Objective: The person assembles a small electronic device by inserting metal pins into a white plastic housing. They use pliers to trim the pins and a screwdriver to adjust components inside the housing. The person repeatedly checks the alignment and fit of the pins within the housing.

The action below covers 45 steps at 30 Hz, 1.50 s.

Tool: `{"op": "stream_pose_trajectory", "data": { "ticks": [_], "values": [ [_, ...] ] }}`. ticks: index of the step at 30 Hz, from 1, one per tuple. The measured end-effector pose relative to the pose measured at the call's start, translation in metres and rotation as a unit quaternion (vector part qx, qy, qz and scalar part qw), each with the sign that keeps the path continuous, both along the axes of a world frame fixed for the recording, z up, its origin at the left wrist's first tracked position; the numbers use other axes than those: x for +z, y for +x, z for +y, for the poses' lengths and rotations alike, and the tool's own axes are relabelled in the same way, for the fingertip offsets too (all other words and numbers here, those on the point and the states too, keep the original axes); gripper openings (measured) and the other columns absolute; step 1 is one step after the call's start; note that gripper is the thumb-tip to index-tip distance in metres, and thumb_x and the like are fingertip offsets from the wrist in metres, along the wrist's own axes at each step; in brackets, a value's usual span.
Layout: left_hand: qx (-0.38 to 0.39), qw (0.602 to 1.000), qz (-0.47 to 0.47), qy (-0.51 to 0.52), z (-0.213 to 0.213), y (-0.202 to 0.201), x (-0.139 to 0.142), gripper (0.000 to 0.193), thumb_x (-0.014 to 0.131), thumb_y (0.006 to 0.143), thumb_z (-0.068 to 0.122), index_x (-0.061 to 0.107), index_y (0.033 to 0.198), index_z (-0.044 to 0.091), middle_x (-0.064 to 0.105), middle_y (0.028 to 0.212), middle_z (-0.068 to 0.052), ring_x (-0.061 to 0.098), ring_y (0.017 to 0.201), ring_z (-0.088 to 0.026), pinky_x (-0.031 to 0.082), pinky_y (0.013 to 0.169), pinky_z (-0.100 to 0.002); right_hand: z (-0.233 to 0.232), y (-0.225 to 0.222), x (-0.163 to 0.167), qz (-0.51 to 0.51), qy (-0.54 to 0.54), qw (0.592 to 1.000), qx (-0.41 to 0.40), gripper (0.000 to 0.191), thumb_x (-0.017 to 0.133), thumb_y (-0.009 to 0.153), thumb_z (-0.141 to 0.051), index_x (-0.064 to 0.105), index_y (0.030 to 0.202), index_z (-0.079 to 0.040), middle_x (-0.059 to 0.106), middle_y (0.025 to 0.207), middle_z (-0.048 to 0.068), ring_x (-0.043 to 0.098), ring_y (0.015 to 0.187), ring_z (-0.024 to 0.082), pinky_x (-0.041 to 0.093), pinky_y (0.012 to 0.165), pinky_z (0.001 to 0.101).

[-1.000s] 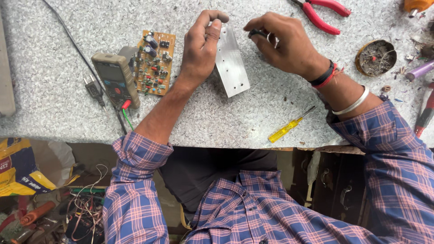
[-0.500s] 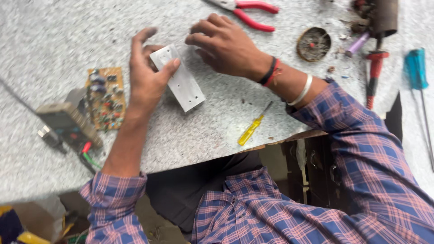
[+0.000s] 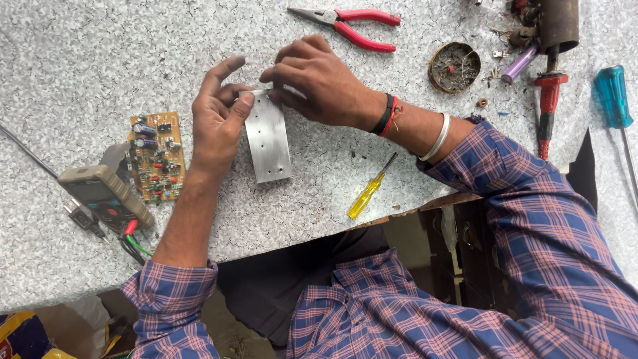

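**On the speckled bench: both hands at a drilled metal plate**

On the grey speckled worktop (image 3: 80, 53), near its front edge, lies a rectangular aluminium plate (image 3: 269, 143) with small drilled holes, long axis running away from the person; left hand (image 3: 216, 123) rests against the plate's left edge, thumb on its upper corner, other fingers loosely spread and raised; right hand (image 3: 319, 83) covers the plate's far end, fingertips curled down as if pinching something small there; what they pinch is hidden, cannot tell.

Surroundings: populated circuit board (image 3: 156, 156) lies flat, left of the left hand, apart from it; grey multimeter (image 3: 106, 196) overlaps the board's lower left corner, with red, green and black leads (image 3: 129, 239) trailing toward the edge; small yellow-handled screwdriver (image 3: 369, 189) lies near the front edge, below the right forearm, not touched; red-handled pliers (image 3: 352, 23) beyond the right hand, well apart; round tin (image 3: 454, 66) holding debris right of the pliers; purple cylinder (image 3: 518, 63), red-handled tool (image 3: 548, 110) and dark metal tube (image 3: 558, 23) clustered at far right; teal-handled screwdriver (image 3: 611, 96) at the right margin.

Obstruction: right hand masks the plate's far end; nothing lies on the rest of the plate.

Room: front edge of the worktop chipped; below it the person's checked shirt and dark space; yellow item at lower left corner, too cropped to identify.
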<state>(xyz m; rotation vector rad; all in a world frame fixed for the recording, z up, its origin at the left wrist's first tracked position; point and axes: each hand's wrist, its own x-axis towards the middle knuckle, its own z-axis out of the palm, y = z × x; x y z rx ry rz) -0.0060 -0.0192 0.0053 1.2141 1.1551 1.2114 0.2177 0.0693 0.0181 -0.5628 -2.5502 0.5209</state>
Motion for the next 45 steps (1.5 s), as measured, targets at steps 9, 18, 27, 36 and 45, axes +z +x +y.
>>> {"op": "stream_pose_trajectory", "data": {
  "ticks": [9,18,27,36,45],
  "values": [
    [0.007,1.000,0.019,0.001,0.001,0.001,0.004,0.049,0.065,0.106,0.012,0.048,0.150,0.002,0.070,0.106,-0.003,0.061,0.088,-0.002,0.050,0.075,-0.018,0.001,-0.001,0.005,0.012,0.039,0.999,0.004,0.030,0.067,0.111,-0.040,0.069,0.125,-0.014,0.070,0.112,0.006,0.061,0.119,0.025,0.040,0.106,0.0453],
    [0.034,0.999,0.022,0.005,0.006,-0.003,0.000,0.047,0.064,0.105,0.009,0.051,0.150,0.001,0.067,0.107,-0.002,0.057,0.089,-0.003,0.049,0.080,-0.019,0.024,0.009,0.019,-0.013,0.133,0.986,-0.098,0.037,0.070,0.104,-0.040,0.068,0.128,-0.011,0.068,0.127,0.009,0.060,0.120,0.027,0.038,0.106,0.0451],
    [0.059,0.972,0.222,0.060,0.009,0.001,0.007,0.049,0.076,0.094,0.016,0.058,0.139,0.009,0.066,0.117,-0.008,0.069,0.102,-0.018,0.058,0.091,-0.033,0.047,0.020,0.031,-0.133,0.115,0.963,-0.204,0.020,0.066,0.103,-0.020,0.068,0.118,-0.006,0.065,0.108,0.011,0.061,0.102,0.027,0.047,0.091,0.0427],
    [0.072,0.880,0.444,0.153,0.004,0.008,0.013,0.045,0.075,0.094,0.032,0.065,0.129,0.007,0.069,0.116,-0.012,0.063,0.109,-0.032,0.052,0.095,-0.043,0.032,0.006,0.028,0.017,0.124,0.988,-0.087,0.019,0.055,0.113,-0.015,0.062,0.128,-0.004,0.063,0.108,0.012,0.058,0.093,0.022,0.051,0.081,0.0380],
    [0.036,0.958,0.227,0.171,0.001,0.006,0.004,0.046,0.057,0.108,0.047,0.073,0.114,0.005,0.073,0.088,-0.005,0.072,0.079,-0.016,0.056,0.066,-0.030,-0.008,-0.004,0.024,0.046,0.154,0.986,0.049,0.037,0.069,0.102,-0.020,0.060,0.136,-0.008,0.064,0.115,0.008,0.061,0.100,0.025,0.049,0.087,0.0407]
  ]
}}
